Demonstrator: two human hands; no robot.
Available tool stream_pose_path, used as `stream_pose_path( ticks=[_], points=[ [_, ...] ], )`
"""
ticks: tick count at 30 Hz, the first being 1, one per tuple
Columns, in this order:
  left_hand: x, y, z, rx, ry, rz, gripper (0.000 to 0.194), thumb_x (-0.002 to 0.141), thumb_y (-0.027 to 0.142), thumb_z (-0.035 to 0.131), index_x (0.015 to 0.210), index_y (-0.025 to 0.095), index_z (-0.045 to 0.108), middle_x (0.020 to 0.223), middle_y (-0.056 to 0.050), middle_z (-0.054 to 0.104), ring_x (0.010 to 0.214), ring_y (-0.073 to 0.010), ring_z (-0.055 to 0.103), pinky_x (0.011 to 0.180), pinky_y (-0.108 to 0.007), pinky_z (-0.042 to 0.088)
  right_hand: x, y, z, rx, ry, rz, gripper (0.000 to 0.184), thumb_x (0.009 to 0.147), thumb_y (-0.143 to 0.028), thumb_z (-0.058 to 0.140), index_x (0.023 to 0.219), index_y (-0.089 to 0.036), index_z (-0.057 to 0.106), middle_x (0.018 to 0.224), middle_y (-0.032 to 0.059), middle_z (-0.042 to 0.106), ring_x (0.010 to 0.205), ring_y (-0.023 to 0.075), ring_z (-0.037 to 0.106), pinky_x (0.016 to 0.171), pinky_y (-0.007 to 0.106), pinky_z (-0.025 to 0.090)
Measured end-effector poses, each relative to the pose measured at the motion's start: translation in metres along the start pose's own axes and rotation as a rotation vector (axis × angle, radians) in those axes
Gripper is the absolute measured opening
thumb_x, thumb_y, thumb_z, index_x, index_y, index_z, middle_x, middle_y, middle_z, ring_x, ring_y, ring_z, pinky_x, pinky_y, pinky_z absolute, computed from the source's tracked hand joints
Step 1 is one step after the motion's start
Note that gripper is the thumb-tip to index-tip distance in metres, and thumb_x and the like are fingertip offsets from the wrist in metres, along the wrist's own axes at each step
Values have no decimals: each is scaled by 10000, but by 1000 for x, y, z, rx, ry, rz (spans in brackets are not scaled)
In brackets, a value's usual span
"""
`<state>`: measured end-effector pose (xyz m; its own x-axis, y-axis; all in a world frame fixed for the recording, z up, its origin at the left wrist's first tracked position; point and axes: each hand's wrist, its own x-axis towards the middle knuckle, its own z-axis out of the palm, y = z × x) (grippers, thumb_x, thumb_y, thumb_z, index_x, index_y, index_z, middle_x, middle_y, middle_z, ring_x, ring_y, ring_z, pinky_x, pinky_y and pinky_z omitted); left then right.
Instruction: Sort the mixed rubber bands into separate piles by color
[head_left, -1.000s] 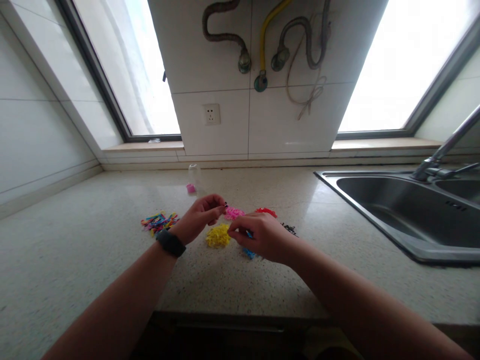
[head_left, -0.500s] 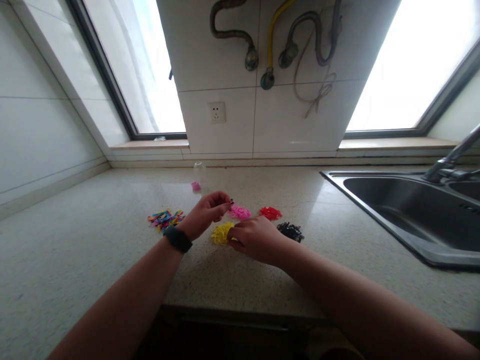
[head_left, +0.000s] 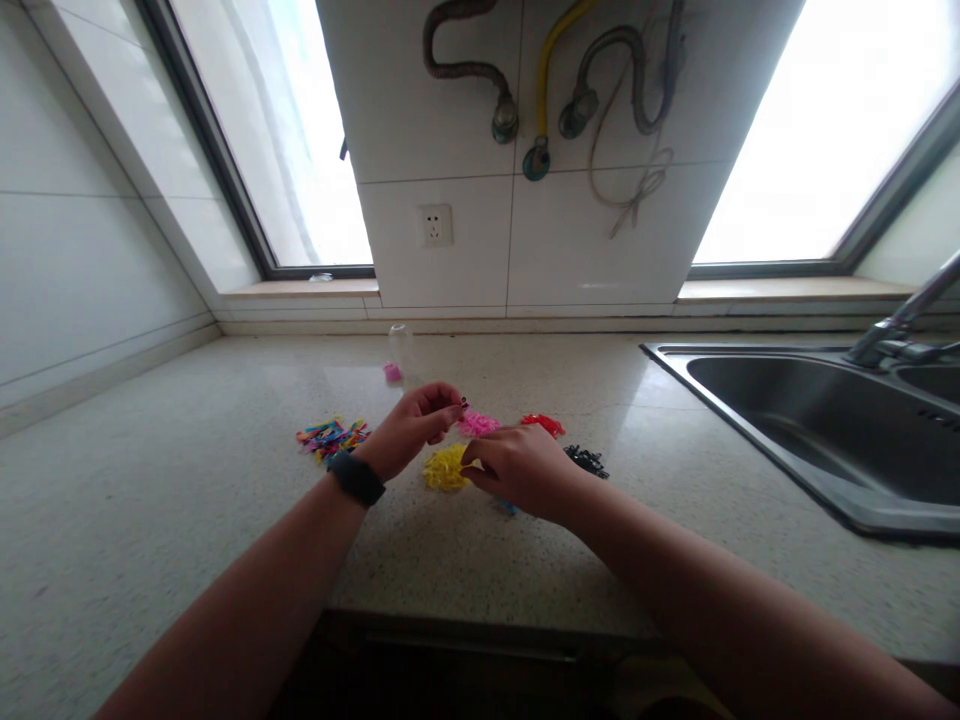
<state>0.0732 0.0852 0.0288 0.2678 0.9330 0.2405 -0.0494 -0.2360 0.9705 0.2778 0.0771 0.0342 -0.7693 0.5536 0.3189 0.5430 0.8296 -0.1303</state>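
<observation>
My left hand (head_left: 415, 422), a dark band on its wrist, is closed in a pinch on a small dark piece (head_left: 464, 402), too small to name. That pinch hangs over the edge of a pink pile (head_left: 478, 424) of little rubber bands. My right hand (head_left: 517, 462) has its thumb and index finger drawn together at the right edge of a yellow rubber band pile (head_left: 445, 468). What its fingertips hold, if anything, I cannot make out. Blue pieces (head_left: 508, 507) show beneath it. Behind it lies a red pile (head_left: 544, 425), and to its right a partly covered black pile (head_left: 589, 461).
A mixed-colour pile (head_left: 331, 438) lies left of my left wrist. Farther back stand a clear container (head_left: 400, 345) and a pink cap-like piece (head_left: 392, 373). A steel sink (head_left: 787, 420) is set into the counter at right. Wall pipes and a socket (head_left: 435, 225) are behind.
My right hand has shifted slightly up and to the right off the yellow pile, uncovering blue pieces below it and covering more of the black pile. My left hand keeps its place.
</observation>
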Motion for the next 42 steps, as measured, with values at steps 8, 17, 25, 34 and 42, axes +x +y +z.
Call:
stream_pose_path(
  ticks=[8,17,25,34,42],
  points=[
    [-1,1,2,30,-32,-13,257,814,354,742,907,170,590,774,23,547,593,-69,418,524,-202,304,-4,11,-7,427,336,271,230,902,-415,622,960,-210,709,699,-7,646,576,102,505,576,248,346],
    [-2,4,7,58,-68,-17,287,802,384,765,894,163,607,748,29,545,581,-64,430,523,-193,329,-3,9,-7,583,363,286,299,886,-439,636,1065,-209,702,700,-12,613,574,102,484,570,246,369],
    [-3,4,8,86,-83,-16,290,792,379,772,891,164,604,744,24,557,588,-69,447,514,-184,333,-3,11,-4,610,361,281,233,873,-390,644,1002,-212,720,680,-17,603,570,99,468,563,245,362],
    [-3,4,9,87,-95,-35,272,798,362,768,886,167,600,758,25,575,590,-68,457,513,-186,331,-1,11,-2,646,379,284,196,870,-366,629,923,-189,695,646,-27,565,567,97,443,539,242,343],
    [-3,3,8,73,-116,-65,275,796,361,774,892,165,606,768,22,592,582,-63,458,518,-188,323,0,14,2,722,369,281,174,865,-345,624,897,-180,668,639,-34,540,561,94,431,502,235,321]
  ],
)
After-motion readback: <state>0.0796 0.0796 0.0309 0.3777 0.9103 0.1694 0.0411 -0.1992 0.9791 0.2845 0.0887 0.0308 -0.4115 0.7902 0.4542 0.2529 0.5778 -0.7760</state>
